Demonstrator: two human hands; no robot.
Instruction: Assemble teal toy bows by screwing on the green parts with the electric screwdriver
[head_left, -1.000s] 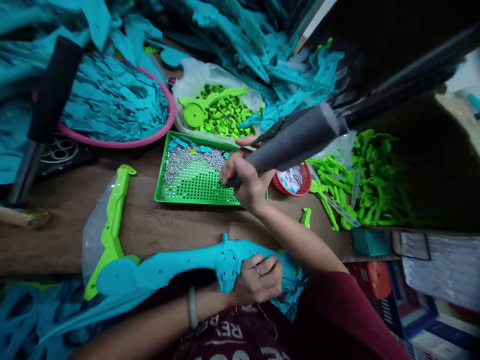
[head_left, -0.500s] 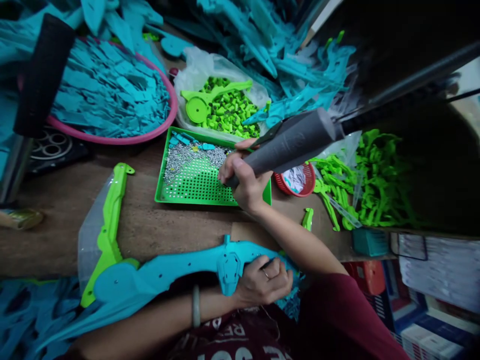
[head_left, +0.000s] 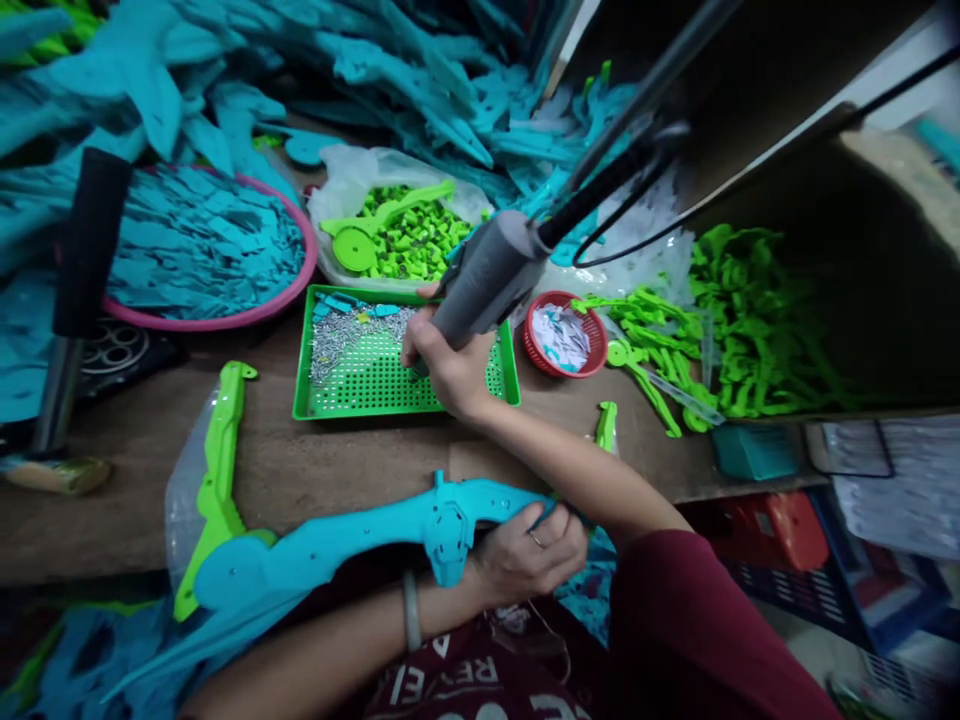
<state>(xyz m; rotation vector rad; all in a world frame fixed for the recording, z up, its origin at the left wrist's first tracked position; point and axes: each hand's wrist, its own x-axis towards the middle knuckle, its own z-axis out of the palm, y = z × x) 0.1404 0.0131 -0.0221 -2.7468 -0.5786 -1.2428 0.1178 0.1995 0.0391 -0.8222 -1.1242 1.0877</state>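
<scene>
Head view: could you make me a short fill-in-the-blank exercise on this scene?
The grey tool is in the ____ grip.
The left grip holds the blue part and wears a ____ on one finger.
Silvery pieces lie in the ____ tray.
Blue pieces fill the ____-rimmed basin.

Missing: right; ring; green; pink.

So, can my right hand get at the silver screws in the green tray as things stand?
Probably not to pick any up: your right hand appears over the green tray, near the silver screws, but it's wrapped around the grey tool.
</scene>
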